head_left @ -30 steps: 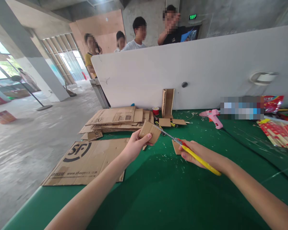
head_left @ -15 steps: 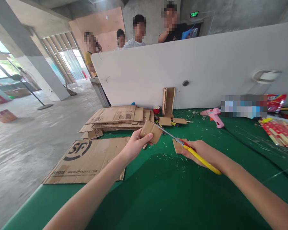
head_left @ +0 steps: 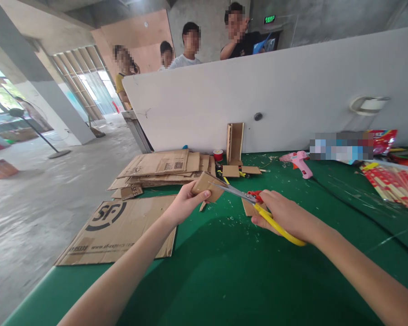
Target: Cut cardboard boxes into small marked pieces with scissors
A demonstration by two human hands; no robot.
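While the small cardboard piece sits above the green table, pinched in the left hand, the scissors clasped by the right hand have opened and reached farther over it, apparently taking its edge into their bite. Beyond, a flat cardboard sheet reads "SF" and "www.sf-express.com"; a green sign says "EXIT".
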